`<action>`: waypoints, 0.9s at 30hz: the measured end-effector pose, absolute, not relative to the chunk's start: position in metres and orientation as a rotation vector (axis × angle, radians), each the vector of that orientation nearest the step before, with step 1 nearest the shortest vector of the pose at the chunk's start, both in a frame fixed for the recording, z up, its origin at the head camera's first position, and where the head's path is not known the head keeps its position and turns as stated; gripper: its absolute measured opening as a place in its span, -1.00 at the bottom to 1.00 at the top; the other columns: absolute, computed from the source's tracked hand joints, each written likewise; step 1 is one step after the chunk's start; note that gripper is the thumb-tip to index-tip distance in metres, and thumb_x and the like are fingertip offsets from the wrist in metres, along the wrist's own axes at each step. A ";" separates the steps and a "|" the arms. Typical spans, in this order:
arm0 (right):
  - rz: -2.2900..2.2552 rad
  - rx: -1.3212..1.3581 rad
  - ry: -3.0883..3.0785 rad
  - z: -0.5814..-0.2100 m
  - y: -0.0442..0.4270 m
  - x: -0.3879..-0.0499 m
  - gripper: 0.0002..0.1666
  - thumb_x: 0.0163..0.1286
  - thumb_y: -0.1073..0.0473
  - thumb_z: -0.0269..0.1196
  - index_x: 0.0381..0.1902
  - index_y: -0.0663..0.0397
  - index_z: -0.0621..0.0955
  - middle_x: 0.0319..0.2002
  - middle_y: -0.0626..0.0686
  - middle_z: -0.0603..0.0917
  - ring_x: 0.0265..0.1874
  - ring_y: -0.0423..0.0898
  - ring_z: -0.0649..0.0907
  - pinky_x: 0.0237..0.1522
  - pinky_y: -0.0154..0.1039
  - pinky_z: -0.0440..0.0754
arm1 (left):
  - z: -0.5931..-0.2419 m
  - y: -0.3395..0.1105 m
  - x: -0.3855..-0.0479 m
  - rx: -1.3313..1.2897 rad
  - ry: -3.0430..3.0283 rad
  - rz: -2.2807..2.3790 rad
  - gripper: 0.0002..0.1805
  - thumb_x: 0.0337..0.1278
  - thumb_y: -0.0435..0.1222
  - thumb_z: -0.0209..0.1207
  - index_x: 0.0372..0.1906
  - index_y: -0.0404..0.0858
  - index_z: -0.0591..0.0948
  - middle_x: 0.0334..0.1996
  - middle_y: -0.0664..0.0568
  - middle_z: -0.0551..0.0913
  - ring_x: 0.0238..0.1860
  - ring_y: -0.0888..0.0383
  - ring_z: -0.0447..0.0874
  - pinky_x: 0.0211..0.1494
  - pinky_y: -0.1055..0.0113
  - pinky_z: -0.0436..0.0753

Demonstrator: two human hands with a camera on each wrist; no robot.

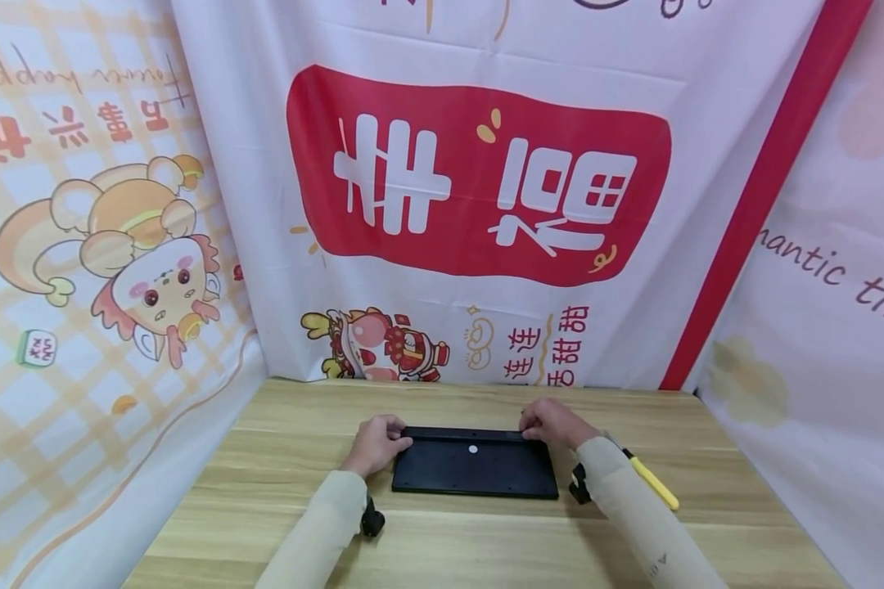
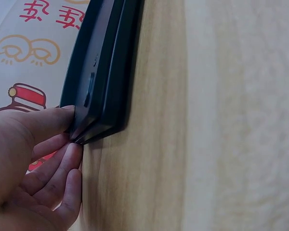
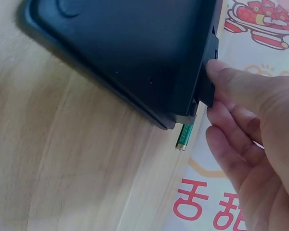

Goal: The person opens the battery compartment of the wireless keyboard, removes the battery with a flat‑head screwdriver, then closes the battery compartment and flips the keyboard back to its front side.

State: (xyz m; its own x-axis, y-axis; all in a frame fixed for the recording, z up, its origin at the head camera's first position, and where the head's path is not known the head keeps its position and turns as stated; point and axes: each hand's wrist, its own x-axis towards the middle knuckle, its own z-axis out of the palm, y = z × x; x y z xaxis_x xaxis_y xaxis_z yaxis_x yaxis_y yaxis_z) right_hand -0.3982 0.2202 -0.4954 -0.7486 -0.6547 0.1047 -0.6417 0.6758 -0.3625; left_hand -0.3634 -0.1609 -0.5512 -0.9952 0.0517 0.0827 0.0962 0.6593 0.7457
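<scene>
A black keyboard (image 1: 475, 470) lies underside up on the table, its raised ridge along the far edge. A small white round spot (image 1: 473, 449) shows near its middle. My left hand (image 1: 378, 446) grips the keyboard's far left corner, thumb on the ridge and fingers at its lower edge. At the far right end, my right hand (image 1: 552, 424) pinches a thin black battery cover (image 3: 209, 79) between thumb and fingers. That cover sticks out at the ridge; whether it is fully free cannot be told. A green battery (image 3: 185, 136) lies partly hidden behind the keyboard's edge.
On the wooden table (image 1: 464, 544), a yellow-handled tool (image 1: 656, 483) lies right of the keyboard, partly covered by the right sleeve. Printed cloth hangs (image 1: 479, 327) close behind the table's far edge and along both sides.
</scene>
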 end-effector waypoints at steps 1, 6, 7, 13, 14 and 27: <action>-0.577 -1.108 2.850 -0.496 0.220 -0.398 -0.96 0.35 0.35 0.46 -0.27 0.15 0.83 -0.31 0.06 0.81 -0.39 -0.18 0.69 -0.34 -0.29 0.68 | -0.550 -0.161 -0.363 -0.126 -2.811 -1.267 -0.75 0.29 -0.26 0.44 0.02 -0.24 0.77 -0.07 -0.06 0.81 -0.02 0.04 0.80 0.09 0.08 0.79; -0.489 -1.172 2.903 -0.498 0.217 -0.397 -0.96 0.29 0.31 0.51 -0.29 0.13 0.84 -0.33 0.01 0.82 -0.37 -0.16 0.70 -0.30 -0.30 0.70 | -0.548 -0.160 -0.360 -0.128 -2.811 -1.259 -0.76 0.30 -0.28 0.43 0.01 -0.25 0.77 -0.08 -0.07 0.81 -0.03 0.03 0.80 0.09 0.07 0.78; -0.482 -1.185 2.912 -0.499 0.217 -0.396 -0.96 0.29 0.31 0.52 -0.29 0.13 0.84 -0.32 0.02 0.82 -0.36 -0.14 0.71 -0.30 -0.29 0.70 | -0.548 -0.160 -0.359 -0.127 -2.810 -1.255 -0.76 0.30 -0.28 0.43 0.00 -0.25 0.77 -0.08 -0.07 0.81 -0.03 0.04 0.80 0.09 0.06 0.78; -0.448 -1.205 2.925 -0.503 0.217 -0.394 -0.93 0.27 0.32 0.52 -0.28 0.12 0.84 -0.32 0.02 0.84 -0.35 -0.12 0.75 -0.31 -0.30 0.72 | -0.550 -0.159 -0.357 -0.117 -2.816 -1.246 -0.76 0.30 -0.27 0.44 0.01 -0.24 0.77 -0.09 -0.06 0.82 -0.04 0.05 0.80 0.09 0.07 0.78; -0.438 -1.201 2.925 -0.503 0.217 -0.394 -0.93 0.27 0.33 0.52 -0.27 0.12 0.84 -0.32 0.02 0.83 -0.36 -0.14 0.75 -0.32 -0.31 0.72 | -0.550 -0.159 -0.357 -0.115 -2.817 -1.248 -0.76 0.30 -0.27 0.44 0.01 -0.24 0.77 -0.09 -0.06 0.82 -0.04 0.05 0.79 0.09 0.07 0.78; -0.223 -1.236 2.973 -0.496 0.213 -0.387 -0.95 0.33 0.26 0.50 -0.36 0.09 0.82 -0.37 -0.03 0.76 -0.46 -0.31 0.59 -0.38 -0.36 0.63 | -0.546 -0.160 -0.359 -0.148 -2.806 -1.247 -0.75 0.30 -0.29 0.43 0.01 -0.26 0.77 -0.09 -0.08 0.82 -0.05 0.04 0.79 0.05 0.07 0.79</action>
